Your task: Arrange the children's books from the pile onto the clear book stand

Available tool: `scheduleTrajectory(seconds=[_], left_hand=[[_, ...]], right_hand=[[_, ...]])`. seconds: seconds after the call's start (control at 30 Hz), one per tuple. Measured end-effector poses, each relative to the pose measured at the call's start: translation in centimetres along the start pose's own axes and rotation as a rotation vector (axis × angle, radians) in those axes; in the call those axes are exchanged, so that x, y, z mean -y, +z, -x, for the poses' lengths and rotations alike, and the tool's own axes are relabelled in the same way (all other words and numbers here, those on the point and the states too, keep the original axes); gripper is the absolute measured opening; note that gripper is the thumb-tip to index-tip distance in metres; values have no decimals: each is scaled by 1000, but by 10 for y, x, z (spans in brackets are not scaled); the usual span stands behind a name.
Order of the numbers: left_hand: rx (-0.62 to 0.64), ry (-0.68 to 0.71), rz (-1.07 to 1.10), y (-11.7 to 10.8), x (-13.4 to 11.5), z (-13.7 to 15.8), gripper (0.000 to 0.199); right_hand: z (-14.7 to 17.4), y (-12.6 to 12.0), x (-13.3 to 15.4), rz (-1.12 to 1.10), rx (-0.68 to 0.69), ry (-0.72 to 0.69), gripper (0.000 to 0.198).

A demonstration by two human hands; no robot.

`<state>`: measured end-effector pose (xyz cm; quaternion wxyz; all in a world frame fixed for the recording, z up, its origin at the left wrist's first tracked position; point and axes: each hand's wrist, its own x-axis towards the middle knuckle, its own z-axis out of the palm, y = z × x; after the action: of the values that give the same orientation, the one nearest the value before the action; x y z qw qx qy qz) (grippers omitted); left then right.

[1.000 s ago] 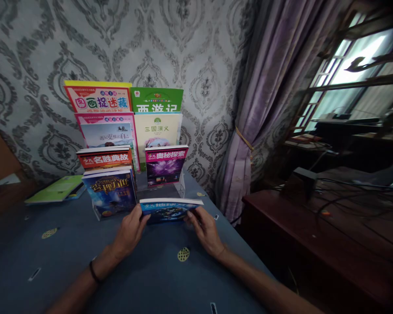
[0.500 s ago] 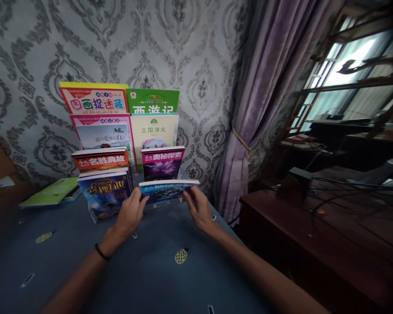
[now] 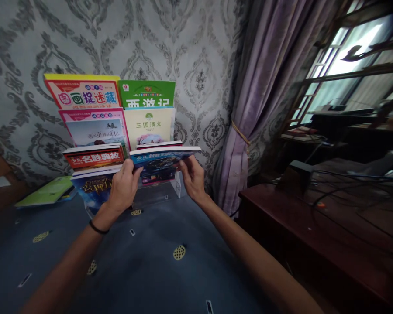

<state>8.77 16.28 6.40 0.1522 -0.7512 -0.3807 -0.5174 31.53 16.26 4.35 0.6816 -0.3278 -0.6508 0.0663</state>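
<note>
Blue book [image 3: 162,162], left fingers [image 3: 128,166] gripping one end, right fingers [image 3: 192,165] the other

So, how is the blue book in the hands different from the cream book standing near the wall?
The blue book is held by the left hand and right hand; the cream book is touched by neither.
The blue book has a dark cover, the cream book a pale one.
The blue book leans back, showing its white top edge; the cream book stands more upright.
Both show Chinese characters on their covers.
</note>
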Motion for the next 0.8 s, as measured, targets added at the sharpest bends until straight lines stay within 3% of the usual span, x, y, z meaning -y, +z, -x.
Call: scheduleTrajectory(seconds=[0.27, 0.8], left_hand=[[-45, 27, 2, 4, 0, -12, 20], [-11, 55, -21, 12, 1, -14, 20]], right_hand=[[-10, -2, 7, 20, 1, -26, 13], [-10, -1, -10, -81, 4, 8, 21]])
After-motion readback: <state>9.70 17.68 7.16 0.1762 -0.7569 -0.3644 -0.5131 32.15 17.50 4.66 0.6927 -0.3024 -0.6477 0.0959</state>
